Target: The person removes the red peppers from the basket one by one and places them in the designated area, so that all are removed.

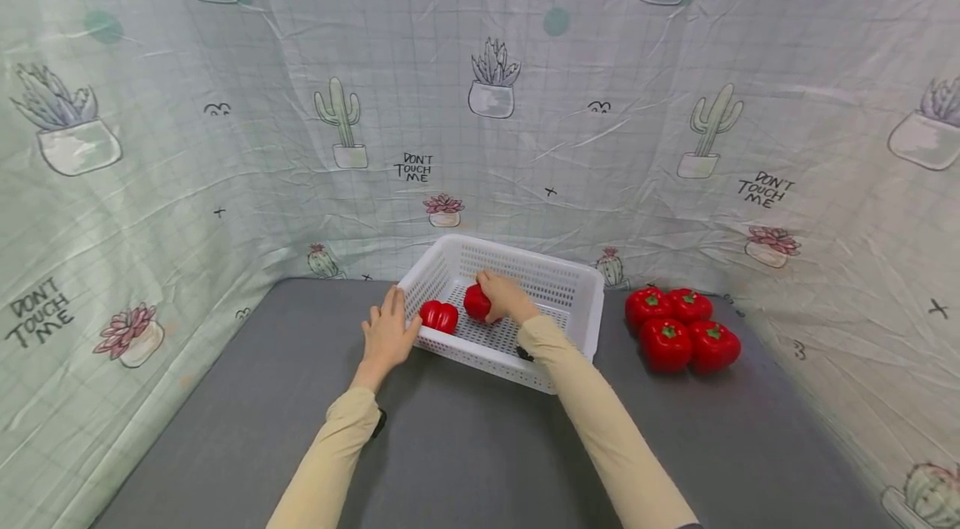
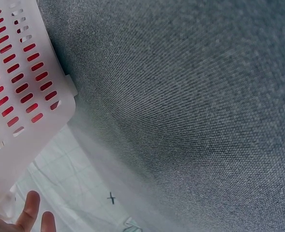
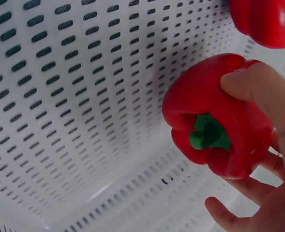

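Note:
A white perforated plastic basket (image 1: pixel 551 279) stands at the back of the table. Inside it, my right hand (image 1: pixel 506 298) grips a red bell pepper (image 1: pixel 475 304); in the right wrist view the thumb (image 3: pixel 248 87) lies across its side, and its green stem (image 3: pixel 210 133) faces the camera. A second red bell pepper (image 1: pixel 438 316) lies in the basket's left end, left of the held one. My left hand (image 1: pixel 386 336) rests against the left front corner of the basket, fingers extended along the rim. In the left wrist view, red shows through the slots of the basket wall (image 2: pixel 50 108).
Several red bell peppers (image 1: pixel 667 344) stand grouped on the grey table (image 1: pixel 465 446) to the right of the basket, green stems up. A light curtain (image 1: pixel 555 129) printed with cacti hangs behind and along both sides.

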Motion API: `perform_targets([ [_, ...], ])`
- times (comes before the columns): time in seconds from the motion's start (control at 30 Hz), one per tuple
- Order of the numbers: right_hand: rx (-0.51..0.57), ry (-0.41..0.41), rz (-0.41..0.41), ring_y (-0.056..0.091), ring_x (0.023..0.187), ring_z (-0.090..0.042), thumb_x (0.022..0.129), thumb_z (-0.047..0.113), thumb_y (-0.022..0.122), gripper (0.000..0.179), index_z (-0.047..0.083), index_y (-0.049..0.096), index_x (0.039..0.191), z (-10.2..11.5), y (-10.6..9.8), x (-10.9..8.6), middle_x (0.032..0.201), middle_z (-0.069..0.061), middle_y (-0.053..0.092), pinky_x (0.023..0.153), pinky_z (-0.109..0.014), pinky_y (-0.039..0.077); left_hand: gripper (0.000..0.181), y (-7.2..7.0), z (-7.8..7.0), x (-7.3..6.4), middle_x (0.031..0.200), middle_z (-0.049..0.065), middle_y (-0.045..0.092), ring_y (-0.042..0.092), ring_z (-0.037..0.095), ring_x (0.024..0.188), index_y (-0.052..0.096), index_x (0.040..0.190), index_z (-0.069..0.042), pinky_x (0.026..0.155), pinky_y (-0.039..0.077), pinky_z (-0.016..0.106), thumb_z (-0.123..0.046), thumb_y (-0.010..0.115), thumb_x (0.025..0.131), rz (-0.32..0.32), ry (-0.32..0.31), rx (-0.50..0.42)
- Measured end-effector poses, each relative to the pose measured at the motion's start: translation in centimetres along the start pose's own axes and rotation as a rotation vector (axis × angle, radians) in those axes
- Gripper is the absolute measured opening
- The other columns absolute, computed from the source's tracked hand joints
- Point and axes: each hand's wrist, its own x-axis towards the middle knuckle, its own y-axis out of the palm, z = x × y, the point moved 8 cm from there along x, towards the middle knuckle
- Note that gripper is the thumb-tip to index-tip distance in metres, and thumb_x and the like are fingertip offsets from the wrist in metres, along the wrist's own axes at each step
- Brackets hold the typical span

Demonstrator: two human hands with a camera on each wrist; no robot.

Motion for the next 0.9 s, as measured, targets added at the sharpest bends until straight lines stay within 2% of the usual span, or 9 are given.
perform_targets([
  [0.1,0.046,0.016,0.028,0.046,0.116,-0.026,0.067,0.027,0.075,0.077,0.008,0.035,0.129,-0.2,-0.5,-0.3,0.130,-0.010,0.042,0.091,-0.054,0.037,0.061,-0.1,0.1,0.0,0.144,0.018,0.025,0.036,0.043,0.109,0.029,0.137,0.001,0.078,0.030,0.057,-0.031,0.044,0.088,-0.002,0.002,0.002],
  [0.23,0.030,0.024,0.037,0.040,0.121,-0.030,0.067,0.030,0.074,0.079,0.007,0.035,0.132,-0.2,-1.5,-0.9,0.135,-0.011,0.038,0.092,-0.056,0.035,0.060,-0.5,0.0,0.1,0.143,0.018,0.026,0.037,0.044,0.108,0.030,0.137,0.001,0.078,0.031,0.057,-0.031,0.044,0.088,-0.011,0.004,0.006],
  [0.4,0.012,0.022,0.029,0.038,0.123,-0.031,0.067,0.029,0.074,0.077,0.007,0.037,0.131,-0.1,-2.4,-1.5,0.134,-0.012,0.039,0.091,-0.058,0.034,0.059,-0.5,-0.1,0.1,0.143,0.017,0.027,0.037,0.043,0.109,0.030,0.137,0.001,0.079,0.031,0.057,-0.031,0.043,0.088,-0.008,0.000,0.013],
  [0.43,0.011,-0.005,-0.011,0.038,0.121,-0.031,0.066,0.032,0.074,0.077,0.008,0.039,0.130,-0.2,-2.3,-1.4,0.131,-0.012,0.040,0.088,-0.059,0.035,0.059,-0.5,-0.1,0.1,0.143,0.018,0.027,0.037,0.043,0.108,0.031,0.137,0.001,0.079,0.031,0.057,-0.031,0.044,0.088,-0.010,0.001,0.011],
  [0.6,0.050,-0.044,-0.071,0.036,0.119,-0.032,0.066,0.033,0.073,0.077,0.007,0.039,0.131,0.0,-3.4,-2.1,0.128,-0.013,0.042,0.087,-0.058,0.036,0.059,-0.4,-0.1,0.1,0.143,0.018,0.027,0.037,0.043,0.108,0.031,0.136,0.001,0.079,0.031,0.057,-0.030,0.044,0.088,-0.013,0.001,0.003],
  [0.67,0.066,-0.037,-0.063,0.035,0.119,-0.033,0.068,0.032,0.071,0.078,0.004,0.037,0.132,0.3,-4.3,-2.8,0.128,-0.014,0.042,0.088,-0.054,0.037,0.059,-0.4,-0.1,0.0,0.143,0.018,0.027,0.037,0.043,0.108,0.031,0.137,0.001,0.079,0.031,0.057,-0.031,0.043,0.088,-0.010,0.001,0.001],
  [0.77,0.050,-0.052,-0.106,0.037,0.115,-0.031,0.067,0.033,0.070,0.079,0.002,0.036,0.132,0.7,-5.4,-3.6,0.125,-0.015,0.044,0.085,-0.048,0.039,0.060,-0.3,-0.1,0.0,0.144,0.018,0.026,0.037,0.043,0.108,0.030,0.137,0.001,0.079,0.031,0.057,-0.031,0.043,0.088,-0.004,0.000,0.000],
  [0.9,0.027,-0.072,-0.152,0.038,0.111,-0.031,0.067,0.032,0.070,0.078,0.001,0.037,0.130,1.2,-6.6,-4.8,0.121,-0.017,0.046,0.087,-0.046,0.039,0.059,-0.2,0.0,0.0,0.144,0.017,0.026,0.037,0.043,0.108,0.030,0.137,0.001,0.079,0.031,0.058,-0.031,0.044,0.088,-0.005,0.001,0.001],
])
